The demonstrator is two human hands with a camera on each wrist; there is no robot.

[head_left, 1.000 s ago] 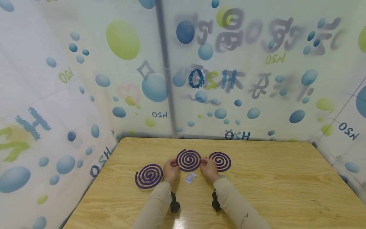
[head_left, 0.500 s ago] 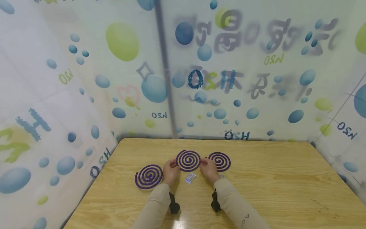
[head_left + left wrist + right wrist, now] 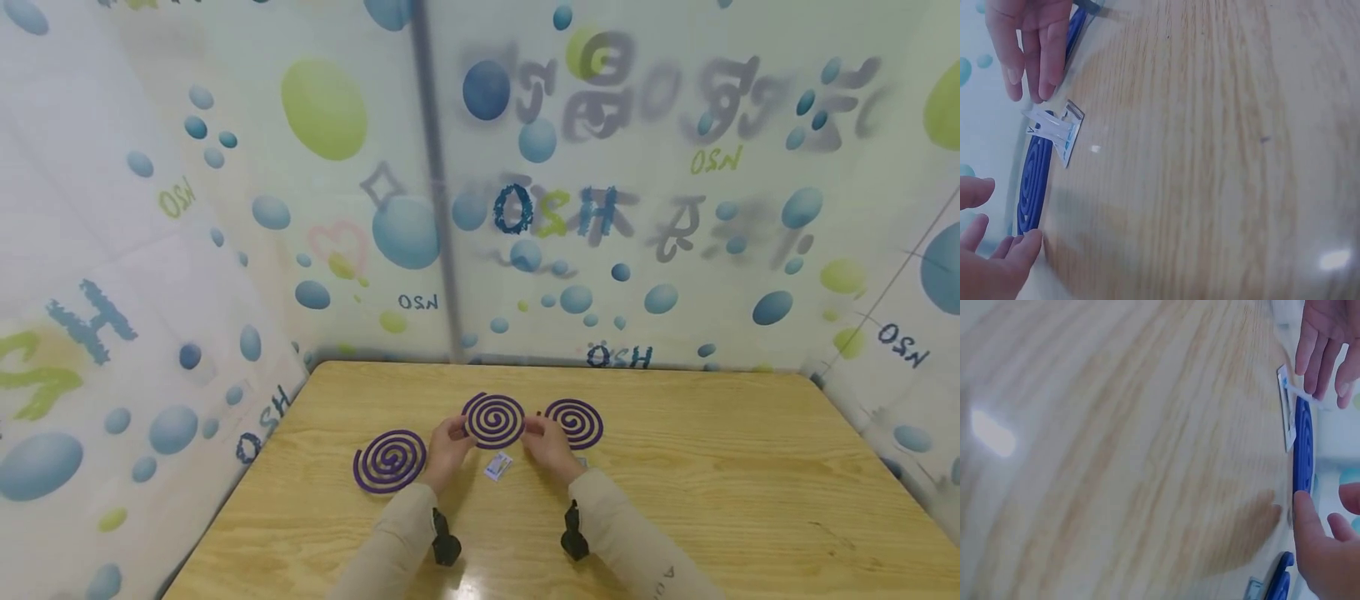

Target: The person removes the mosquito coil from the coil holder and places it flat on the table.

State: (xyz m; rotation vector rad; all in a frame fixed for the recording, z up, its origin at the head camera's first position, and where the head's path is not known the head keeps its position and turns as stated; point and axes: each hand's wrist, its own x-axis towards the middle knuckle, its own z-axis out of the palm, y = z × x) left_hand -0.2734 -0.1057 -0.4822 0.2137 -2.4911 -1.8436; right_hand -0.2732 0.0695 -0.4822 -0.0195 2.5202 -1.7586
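My left hand [image 3: 447,450] and right hand [image 3: 550,446], spaced apart, are touching opposite edges of the middle mosquito coil [image 3: 494,419] with loosely extended fingers. It is lying on the wooden table [image 3: 712,467] between two other coils [image 3: 391,459], beyond a white sachet [image 3: 498,467].

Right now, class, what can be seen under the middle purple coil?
Through the gaps in the middle purple coil, the wooden tabletop shows in the head view. Whatever lies directly beneath its rings is covered and cannot be seen.
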